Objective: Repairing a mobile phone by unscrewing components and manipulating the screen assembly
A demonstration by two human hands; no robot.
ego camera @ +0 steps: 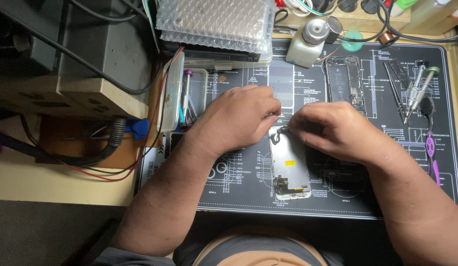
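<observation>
A detached phone screen panel (289, 165) lies back-side up on the black printed work mat (239, 197), its silver shield plate showing. My left hand (239, 118) rests on the mat with its fingertips at the panel's top left corner. My right hand (332, 130) is curled over the panel's top right corner, fingers pinched at a small part on the top edge. What sits between the fingertips is too small to make out. An opened phone body (344, 83) with exposed battery and board lies farther back on the mat.
A white pump bottle (310, 42) stands at the back. Screwdrivers (420, 88) and tweezers (395, 91) lie at the right, with a purple-handled tool (430, 148). A clear tool tray (182, 98) sits at the left, a bubble-wrapped box (216, 22) behind it, cables and blue picks (138, 128) beyond.
</observation>
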